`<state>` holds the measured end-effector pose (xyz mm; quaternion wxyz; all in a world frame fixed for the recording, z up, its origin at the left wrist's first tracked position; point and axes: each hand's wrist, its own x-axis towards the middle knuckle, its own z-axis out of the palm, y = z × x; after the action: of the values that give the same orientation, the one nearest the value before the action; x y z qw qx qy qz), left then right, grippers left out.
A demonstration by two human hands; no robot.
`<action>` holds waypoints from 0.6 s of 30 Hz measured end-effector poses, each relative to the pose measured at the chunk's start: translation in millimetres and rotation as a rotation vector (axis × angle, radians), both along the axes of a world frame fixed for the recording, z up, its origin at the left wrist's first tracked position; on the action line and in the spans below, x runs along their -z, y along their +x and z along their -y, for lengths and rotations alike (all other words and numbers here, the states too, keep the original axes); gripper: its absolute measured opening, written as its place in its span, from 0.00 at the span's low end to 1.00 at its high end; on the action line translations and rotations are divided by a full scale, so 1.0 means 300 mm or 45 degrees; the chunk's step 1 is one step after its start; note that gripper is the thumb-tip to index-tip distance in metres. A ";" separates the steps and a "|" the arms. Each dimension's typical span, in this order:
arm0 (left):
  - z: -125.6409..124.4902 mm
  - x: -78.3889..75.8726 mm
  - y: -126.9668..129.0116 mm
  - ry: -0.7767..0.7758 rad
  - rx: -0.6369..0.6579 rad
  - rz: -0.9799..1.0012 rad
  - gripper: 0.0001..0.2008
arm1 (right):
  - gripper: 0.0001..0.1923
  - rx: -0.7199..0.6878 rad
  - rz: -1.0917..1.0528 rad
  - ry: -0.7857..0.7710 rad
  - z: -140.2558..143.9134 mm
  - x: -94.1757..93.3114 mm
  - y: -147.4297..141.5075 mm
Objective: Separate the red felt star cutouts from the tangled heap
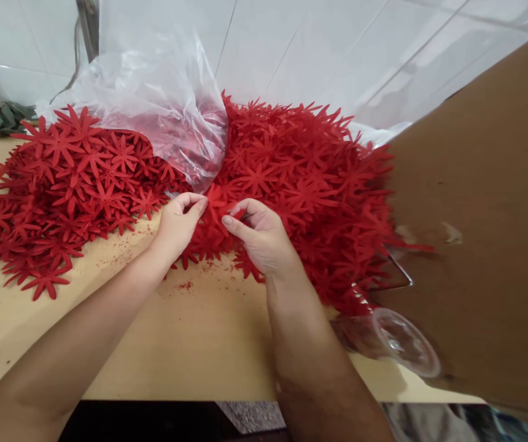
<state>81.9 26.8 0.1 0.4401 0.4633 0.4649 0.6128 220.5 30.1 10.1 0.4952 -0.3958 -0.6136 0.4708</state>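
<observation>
My left hand (182,222) pinches a red flower-shaped cutout (217,197) with long narrow petals by its left edge, between thumb and forefinger. My right hand (257,232) is closed in a pinch at the flower's right side, thumb and forefinger at a petal tip. Behind and to the right rises a large heap of the same red flowers (291,166). Another pile of red flowers (75,184) spreads over the table to the left. Between the two piles, a clear plastic bag (167,104) drapes over some flowers and hides part of them.
A big brown cardboard box (485,202) closes off the right side. In front of it a clear plastic cup (402,344) lies on its side, near a bent metal wire (399,270). Red crumbs dot the wooden table (190,344). Green cloth-like pieces (1,116) lie far left, by the tiled wall.
</observation>
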 end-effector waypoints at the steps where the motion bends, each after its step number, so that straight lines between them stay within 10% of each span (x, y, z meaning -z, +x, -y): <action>1: -0.001 0.001 -0.003 -0.024 -0.027 0.037 0.04 | 0.15 0.011 -0.005 0.008 0.000 -0.003 0.002; 14: -0.002 0.042 -0.001 0.097 0.006 -0.638 0.03 | 0.09 0.457 0.112 0.260 -0.027 -0.017 0.046; 18: -0.003 0.040 0.005 0.012 0.036 -0.460 0.07 | 0.07 0.482 0.134 0.272 -0.032 -0.009 0.047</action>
<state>83.4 27.8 -12.0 0.3558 0.5744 0.5269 0.5156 234.5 39.8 12.9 0.5810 -0.4732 -0.5998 0.2806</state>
